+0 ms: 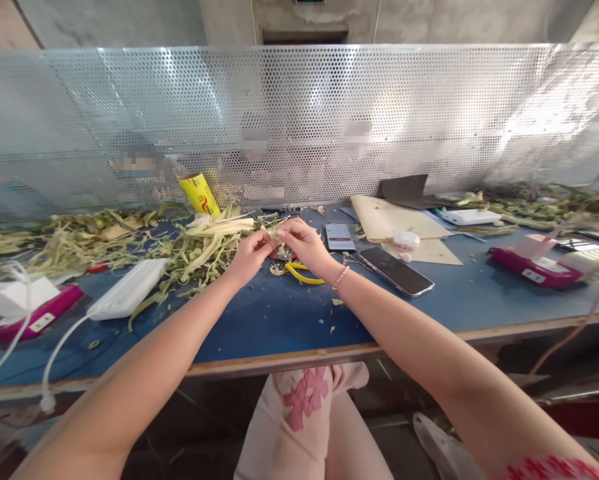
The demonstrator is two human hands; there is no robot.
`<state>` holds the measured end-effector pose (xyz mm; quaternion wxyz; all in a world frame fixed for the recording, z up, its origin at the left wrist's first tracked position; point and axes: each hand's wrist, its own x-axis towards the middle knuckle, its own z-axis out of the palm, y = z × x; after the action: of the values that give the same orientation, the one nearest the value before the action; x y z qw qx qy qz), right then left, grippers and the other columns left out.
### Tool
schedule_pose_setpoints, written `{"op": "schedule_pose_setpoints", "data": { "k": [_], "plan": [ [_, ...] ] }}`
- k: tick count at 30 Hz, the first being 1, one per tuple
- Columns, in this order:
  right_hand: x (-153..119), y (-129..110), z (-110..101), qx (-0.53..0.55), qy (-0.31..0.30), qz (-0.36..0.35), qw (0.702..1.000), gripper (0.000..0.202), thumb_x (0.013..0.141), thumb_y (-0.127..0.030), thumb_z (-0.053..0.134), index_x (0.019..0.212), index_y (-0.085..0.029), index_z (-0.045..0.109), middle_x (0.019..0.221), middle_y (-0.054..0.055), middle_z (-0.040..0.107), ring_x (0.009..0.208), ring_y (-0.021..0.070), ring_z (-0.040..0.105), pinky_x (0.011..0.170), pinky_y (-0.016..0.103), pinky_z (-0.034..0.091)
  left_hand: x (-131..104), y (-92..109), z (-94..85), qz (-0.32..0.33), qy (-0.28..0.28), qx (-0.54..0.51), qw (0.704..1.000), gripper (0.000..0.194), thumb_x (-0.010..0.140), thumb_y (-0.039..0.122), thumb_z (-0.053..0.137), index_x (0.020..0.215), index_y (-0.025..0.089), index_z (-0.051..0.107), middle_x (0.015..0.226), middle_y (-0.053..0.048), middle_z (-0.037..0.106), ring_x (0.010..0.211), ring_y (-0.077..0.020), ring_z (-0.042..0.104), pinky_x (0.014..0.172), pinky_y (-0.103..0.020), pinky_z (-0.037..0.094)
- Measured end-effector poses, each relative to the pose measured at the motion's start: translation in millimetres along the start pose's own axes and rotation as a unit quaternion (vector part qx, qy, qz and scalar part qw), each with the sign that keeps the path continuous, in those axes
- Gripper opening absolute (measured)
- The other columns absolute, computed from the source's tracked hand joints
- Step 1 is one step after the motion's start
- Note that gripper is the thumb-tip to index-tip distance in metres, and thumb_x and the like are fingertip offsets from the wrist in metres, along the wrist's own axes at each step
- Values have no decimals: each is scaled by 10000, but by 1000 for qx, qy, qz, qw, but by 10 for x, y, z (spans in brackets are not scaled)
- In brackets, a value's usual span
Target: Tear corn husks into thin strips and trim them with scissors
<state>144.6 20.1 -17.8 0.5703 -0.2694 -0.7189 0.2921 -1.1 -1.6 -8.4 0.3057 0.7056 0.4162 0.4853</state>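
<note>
With the fingers (288, 230) of my left hand (249, 255) and right hand (306, 245), I pinched a small pale plant piece (275, 235) over the tabletop (274, 327). Yellow handles (302, 274) lay near at five o'clock, plant strips (196, 252) at nine, a yellow tube (199, 194) at ten, a phone (396, 269) between three and four.

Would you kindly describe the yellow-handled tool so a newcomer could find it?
Find the blue table, then the right hand over its middle. Just below that hand in view lies the yellow-handled tool, slender and curved, unlike the thick yellow tube.
</note>
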Motion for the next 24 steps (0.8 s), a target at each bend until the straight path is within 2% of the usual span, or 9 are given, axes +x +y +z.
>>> {"op": "schedule_pose_setpoints", "data": {
  "k": [3, 7, 11, 13, 18, 20, 24],
  "plan": [
    [4, 7, -16, -16, -21, -12, 1000, 136, 785, -273, 548, 686, -194, 596, 780, 15, 507, 834, 133, 483, 811, 301, 409, 2, 6, 9, -21, -10, 2, 1000, 274, 678, 422, 598, 630, 170, 504, 553, 17, 543, 546, -119, 524, 564, -256, 405],
    [10, 20, -27, -35, -69, -6, 997, 107, 771, -232, 571, 690, -188, 625, 816, 18, 484, 853, 129, 466, 786, 288, 405, 8, -27, 21, -43, -26, 37, 998, 196, 661, 327, 607, 624, 169, 496, 484, 35, 511, 475, -104, 494, 494, -234, 371],
    [20, 24, -33, -60, -66, 32, 995, 79, 750, -209, 585, 697, -173, 631, 816, 20, 483, 803, 116, 470, 723, 269, 410, 0, -32, 40, -49, -41, 37, 997, 149, 653, 282, 600, 657, 169, 503, 485, 46, 497, 454, -102, 493, 479, -234, 381],
    [22, 27, -38, -39, -68, 51, 996, 80, 734, -226, 596, 690, -166, 626, 789, 14, 500, 758, 106, 478, 692, 260, 411, -8, -12, 53, -52, -46, 35, 997, 172, 644, 298, 613, 682, 165, 510, 525, 38, 523, 483, -111, 517, 493, -241, 403],
    [15, 52, -46, 91, -111, 126, 982, 185, 663, -321, 648, 725, -159, 585, 636, -34, 509, 568, 71, 457, 547, 229, 373, -9, -5, 58, -62, -47, 44, 996, 242, 623, 338, 647, 721, 156, 521, 551, 24, 558, 539, -134, 548, 525, -258, 437],
    [16, 68, -43, 113, -104, 148, 977, 237, 629, -326, 675, 752, -162, 556, 594, -61, 479, 520, 54, 419, 508, 212, 341, 0, -36, 46, -53, -49, 34, 997, 275, 621, 375, 658, 717, 158, 520, 564, 19, 562, 557, -140, 557, 549, -268, 453],
    [23, 79, -34, 133, -63, 147, 978, 326, 555, -310, 734, 702, -171, 478, 596, -83, 441, 511, 35, 378, 477, 189, 300, 10, -74, 18, -26, -60, -29, 997, 342, 684, 495, 593, 708, 159, 536, 664, 5, 567, 636, -144, 590, 654, -299, 498]
  ]
}}
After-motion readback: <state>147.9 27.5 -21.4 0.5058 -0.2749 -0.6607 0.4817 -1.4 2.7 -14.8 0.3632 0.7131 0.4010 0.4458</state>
